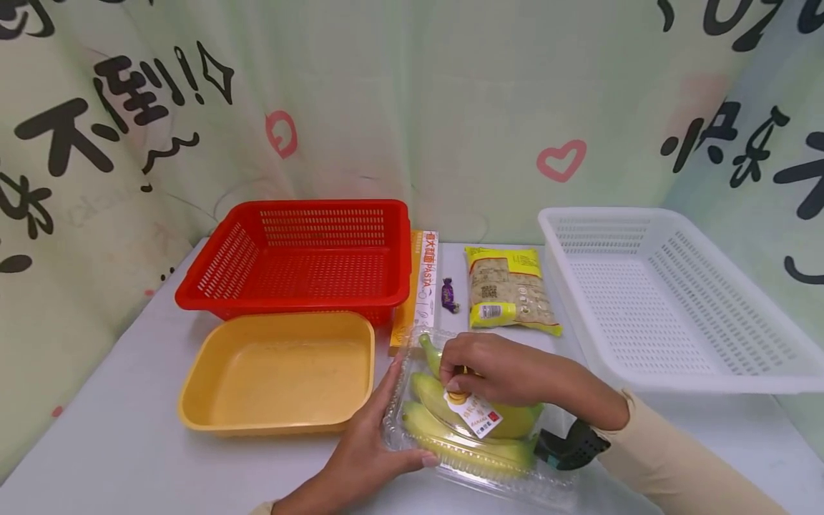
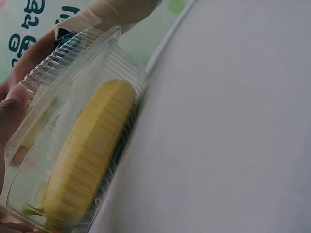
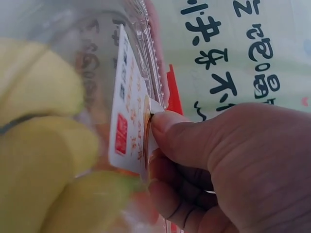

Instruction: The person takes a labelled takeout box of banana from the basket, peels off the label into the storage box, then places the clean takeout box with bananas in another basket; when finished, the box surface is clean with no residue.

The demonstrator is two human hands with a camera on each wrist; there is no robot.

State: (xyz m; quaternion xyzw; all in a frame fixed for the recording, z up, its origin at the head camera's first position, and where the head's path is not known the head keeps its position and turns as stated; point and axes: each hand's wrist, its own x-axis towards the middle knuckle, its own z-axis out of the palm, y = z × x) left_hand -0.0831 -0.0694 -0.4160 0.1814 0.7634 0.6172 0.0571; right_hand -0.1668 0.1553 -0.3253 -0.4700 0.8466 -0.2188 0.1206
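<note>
A clear plastic clamshell box [image 1: 489, 476] of yellow-green bananas [image 1: 463, 436] lies on the table. My left hand [image 1: 370, 443] grips its left side, the thumb along the lid's front edge. In the left wrist view, one banana [image 2: 92, 150] shows through the ribbed wall. Between thumb and curled fingers, my right hand [image 1: 496, 368] pinches one end of a white label [image 1: 473, 413] with red and orange print over the lid. The right wrist view shows the label [image 3: 129, 111] standing at an angle, its pinched end bent.
Left of the box is a yellow tray [image 1: 277, 422], with a red basket [image 1: 292, 300] behind it. Behind the box lie a pasta packet [image 1: 425, 286], a purple-wrapped candy [image 1: 448, 295] and a yellow-and-brown bag [image 1: 508, 290]. A white basket [image 1: 695, 383] stands on the right.
</note>
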